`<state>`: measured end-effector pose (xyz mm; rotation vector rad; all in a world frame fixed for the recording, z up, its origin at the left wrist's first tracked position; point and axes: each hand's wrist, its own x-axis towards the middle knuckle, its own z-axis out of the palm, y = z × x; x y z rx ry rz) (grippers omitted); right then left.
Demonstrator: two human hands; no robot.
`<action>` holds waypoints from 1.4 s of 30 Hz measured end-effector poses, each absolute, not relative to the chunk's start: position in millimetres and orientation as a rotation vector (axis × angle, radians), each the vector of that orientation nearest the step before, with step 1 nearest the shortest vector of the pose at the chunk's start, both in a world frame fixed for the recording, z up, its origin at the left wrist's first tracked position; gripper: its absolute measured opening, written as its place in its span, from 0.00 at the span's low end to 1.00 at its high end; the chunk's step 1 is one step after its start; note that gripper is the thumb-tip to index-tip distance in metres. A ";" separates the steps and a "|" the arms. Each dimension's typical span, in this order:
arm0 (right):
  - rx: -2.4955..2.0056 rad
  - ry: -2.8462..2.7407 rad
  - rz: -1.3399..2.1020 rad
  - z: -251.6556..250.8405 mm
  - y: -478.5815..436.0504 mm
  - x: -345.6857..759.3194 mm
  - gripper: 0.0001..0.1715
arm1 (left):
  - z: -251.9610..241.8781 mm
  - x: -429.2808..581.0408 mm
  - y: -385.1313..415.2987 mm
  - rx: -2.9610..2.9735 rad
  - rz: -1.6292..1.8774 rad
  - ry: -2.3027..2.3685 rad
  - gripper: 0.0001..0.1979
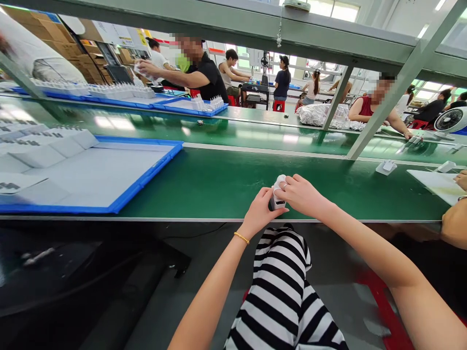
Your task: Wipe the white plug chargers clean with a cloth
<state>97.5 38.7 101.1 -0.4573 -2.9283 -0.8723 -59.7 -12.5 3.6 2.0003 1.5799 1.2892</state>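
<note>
Close to the front edge of the green bench, a small white plug adapter (pixel 279 203) with dark openings on its near face is held between both hands. My left hand (pixel 260 206) is closed around its left and lower side, thumb stretched along the bottom. From above and the right, my right hand (pixel 299 194) presses bent fingers on its top. Something white and rounded (pixel 280 181) shows at the right fingertips; whether it is finger covers or part of the piece, I cannot tell.
At left, a blue-rimmed tray (pixel 149 182) carries rows of white adapters (pixel 54 148). Another adapter (pixel 386 167) lies to the right, near a white board (pixel 434 184) and a co-worker's arm (pixel 456 218). A slanted metal post (pixel 390 97) rises behind the bench. Co-workers sit beyond.
</note>
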 end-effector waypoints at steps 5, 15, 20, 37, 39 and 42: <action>-0.451 -2.948 -0.907 103.4 36.1 94.6 0.10 | -1.6 -61.1 -11.9 2.047 1.337 1.583 0.28; -0.486 -3.011 -0.795 106.9 27.9 95.0 0.09 | -4.2 -59.7 -11.0 2.241 1.392 1.559 0.24; -0.552 -3.078 -0.601 109.3 36.1 98.1 0.08 | -1.2 -57.9 -12.9 2.200 1.386 1.594 0.24; -0.987 -2.045 0.943 35.6 64.4 128.7 0.33 | -3.6 -56.5 -15.6 2.256 1.412 1.579 0.25; -1.031 -1.956 0.968 18.7 64.7 128.4 0.34 | -3.2 -56.4 -16.3 2.257 1.369 1.590 0.25; -1.027 -1.910 0.983 7.8 63.5 129.2 0.34 | 0.5 -56.1 -17.5 2.224 1.326 1.597 0.24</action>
